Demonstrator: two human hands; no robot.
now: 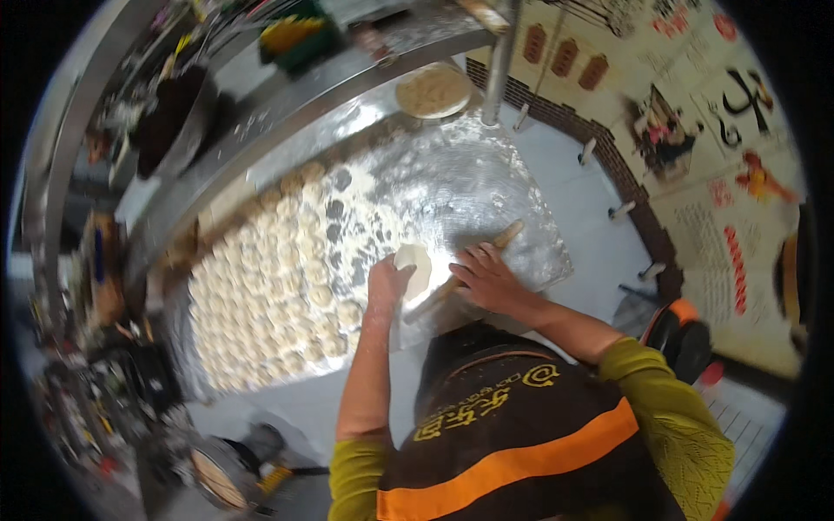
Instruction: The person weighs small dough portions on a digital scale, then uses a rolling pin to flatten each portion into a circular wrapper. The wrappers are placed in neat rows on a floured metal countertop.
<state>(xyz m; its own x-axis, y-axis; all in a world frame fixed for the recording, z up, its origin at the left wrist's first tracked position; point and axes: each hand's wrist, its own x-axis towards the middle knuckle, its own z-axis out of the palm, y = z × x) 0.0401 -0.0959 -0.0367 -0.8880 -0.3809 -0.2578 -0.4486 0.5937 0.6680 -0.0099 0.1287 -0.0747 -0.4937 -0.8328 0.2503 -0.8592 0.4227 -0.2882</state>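
Note:
My left hand pinches the left edge of a flat round dough wrapper, its thumb lying over the rim. The wrapper is pale and thin, on the steel table just in front of me. To its right, my right hand rests closed over a wooden rolling pin. The pin lies slantwise, its near end close to the table's front edge and its far end pointing away to the right. Rows of small floured dough pieces cover the table's left part.
White flour is strewn over the steel table. At the far side sits a pale round slab, below a raised metal shelf. A metal post stands at the back. A round-topped stool is at lower left.

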